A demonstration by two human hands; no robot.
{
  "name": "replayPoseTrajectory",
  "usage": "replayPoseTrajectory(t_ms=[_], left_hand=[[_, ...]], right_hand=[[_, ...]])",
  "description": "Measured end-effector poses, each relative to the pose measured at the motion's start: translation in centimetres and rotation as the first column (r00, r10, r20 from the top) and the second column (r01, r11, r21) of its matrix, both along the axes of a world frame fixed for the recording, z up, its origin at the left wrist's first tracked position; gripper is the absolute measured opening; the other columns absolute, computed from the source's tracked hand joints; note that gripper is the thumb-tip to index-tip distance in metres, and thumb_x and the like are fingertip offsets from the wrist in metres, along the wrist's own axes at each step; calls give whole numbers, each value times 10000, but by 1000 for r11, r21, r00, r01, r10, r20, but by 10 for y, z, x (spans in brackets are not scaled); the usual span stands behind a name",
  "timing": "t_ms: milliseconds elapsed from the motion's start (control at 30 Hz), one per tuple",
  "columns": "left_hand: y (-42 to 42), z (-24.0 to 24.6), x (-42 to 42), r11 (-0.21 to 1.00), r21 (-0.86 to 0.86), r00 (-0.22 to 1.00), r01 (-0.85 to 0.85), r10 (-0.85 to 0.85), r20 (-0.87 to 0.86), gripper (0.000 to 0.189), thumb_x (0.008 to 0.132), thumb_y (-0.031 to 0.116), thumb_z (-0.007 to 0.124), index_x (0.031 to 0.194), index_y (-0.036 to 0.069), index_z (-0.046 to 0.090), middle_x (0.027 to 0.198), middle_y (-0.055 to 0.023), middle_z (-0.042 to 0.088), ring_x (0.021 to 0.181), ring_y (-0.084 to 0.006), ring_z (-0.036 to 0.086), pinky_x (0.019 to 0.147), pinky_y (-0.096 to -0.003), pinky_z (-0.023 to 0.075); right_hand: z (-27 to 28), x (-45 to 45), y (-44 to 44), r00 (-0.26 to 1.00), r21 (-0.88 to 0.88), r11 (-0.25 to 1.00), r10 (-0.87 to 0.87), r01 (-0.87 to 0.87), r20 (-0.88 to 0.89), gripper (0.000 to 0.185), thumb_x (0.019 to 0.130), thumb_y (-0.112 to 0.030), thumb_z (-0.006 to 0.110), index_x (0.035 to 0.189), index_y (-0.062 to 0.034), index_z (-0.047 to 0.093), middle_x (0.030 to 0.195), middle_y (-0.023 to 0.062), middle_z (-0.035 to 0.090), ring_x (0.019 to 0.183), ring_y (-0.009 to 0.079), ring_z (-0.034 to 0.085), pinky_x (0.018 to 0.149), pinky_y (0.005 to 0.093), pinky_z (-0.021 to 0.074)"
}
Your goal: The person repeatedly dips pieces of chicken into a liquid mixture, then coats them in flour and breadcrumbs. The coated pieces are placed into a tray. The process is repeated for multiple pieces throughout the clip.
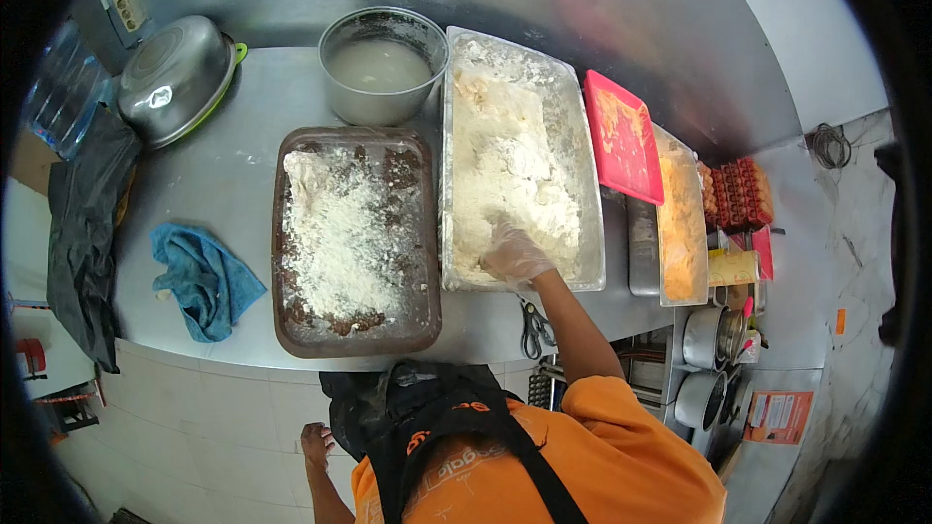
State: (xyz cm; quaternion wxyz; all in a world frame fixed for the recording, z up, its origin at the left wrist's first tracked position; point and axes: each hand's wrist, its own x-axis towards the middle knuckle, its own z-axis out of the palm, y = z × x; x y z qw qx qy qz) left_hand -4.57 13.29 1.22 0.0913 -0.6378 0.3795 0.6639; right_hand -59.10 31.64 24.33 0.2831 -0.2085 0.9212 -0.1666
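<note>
My right hand (514,253), in a clear plastic glove, reaches into the flour (502,182) at the near end of a large metal tray (595,233); its fingertips are partly buried, so its grip cannot be told. Bare and away from the table, my left hand (317,444) hangs low beside my black apron, fingers partly curled. Left of the metal tray lies a brown rectangular tray (429,306), with white flour (342,233) spread over dark patches. Behind it stands a round metal pot (382,103) holding cloudy liquid.
Black-handled scissors (535,331) lie at the table's front edge. A blue cloth (207,280) and an upturned metal bowl (171,80) are at left. A pink tray (626,138), a container of orange crumbs (681,225) and egg cartons (739,193) stand at right.
</note>
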Motion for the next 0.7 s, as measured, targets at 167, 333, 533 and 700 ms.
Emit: replayPoseTrajectory(t_ms=[167, 333, 533, 700], left_hand=[[18, 1, 4, 999, 26, 1000, -21, 21, 11, 167, 907, 195, 447, 1012, 89, 521, 863, -32, 596, 731, -153, 571, 640, -343, 460], [22, 1, 4, 999, 41, 998, -22, 20, 51, 211, 905, 209, 437, 1049, 80, 522, 906, -52, 597, 770, -176, 566, 655, -339, 477], [5, 2, -9, 1000, 6, 1000, -16, 16, 11, 214, 903, 216, 446, 1046, 82, 531, 869, -44, 597, 744, -167, 568, 664, -348, 470], [-4, 12, -18, 999, -39, 999, -9, 7, -32, 180, 898, 202, 466, 1018, 89, 541, 855, -40, 589, 745, -150, 568, 672, -344, 464]], right_hand=[[-8, 12, -21, 907, 88, 966, 257, -242, -333, 722, 780, -226, 575, 1324, 164, 303, 1275, 332, 455, 1248, 398, 423, 1054, 362, 336], [-17, 19, -50, 842, 313, 851, 496, -422, -213, 646, 802, -237, 571, 1292, 139, 380, 1312, 333, 392, 1207, 445, 434, 1046, 394, 348], [-13, -8, -29, 970, 70, 970, 238, -234, -56, 666, 798, -282, 640, 1303, 84, 407, 1277, 271, 485, 1236, 316, 452, 1037, 353, 360], [-18, -23, -5, 967, -23, 997, -62, 70, 248, 628, 793, -340, 673, 1229, 59, 462, 1049, 182, 597, 970, 223, 564, 879, 327, 452]])
